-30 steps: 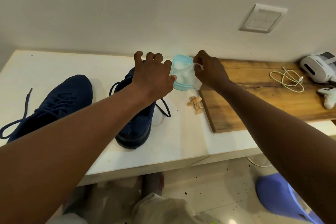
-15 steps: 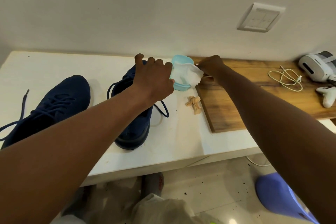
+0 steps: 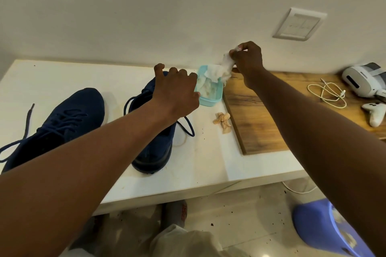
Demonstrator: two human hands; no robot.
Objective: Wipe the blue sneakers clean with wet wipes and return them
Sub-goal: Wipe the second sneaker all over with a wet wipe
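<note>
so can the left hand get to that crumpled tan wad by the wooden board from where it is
Probably yes. The tan wad lies in the open on the counter, close beside the left hand, with nothing between them. That hand grips the tub, so it would have to let go first.

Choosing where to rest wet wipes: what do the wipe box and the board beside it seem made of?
Wipe box: likely plastic, smooth pale-blue moulded walls. Board: wood or wood-look laminate, brown grain streaks, satin sheen; cannot tell which.
</note>
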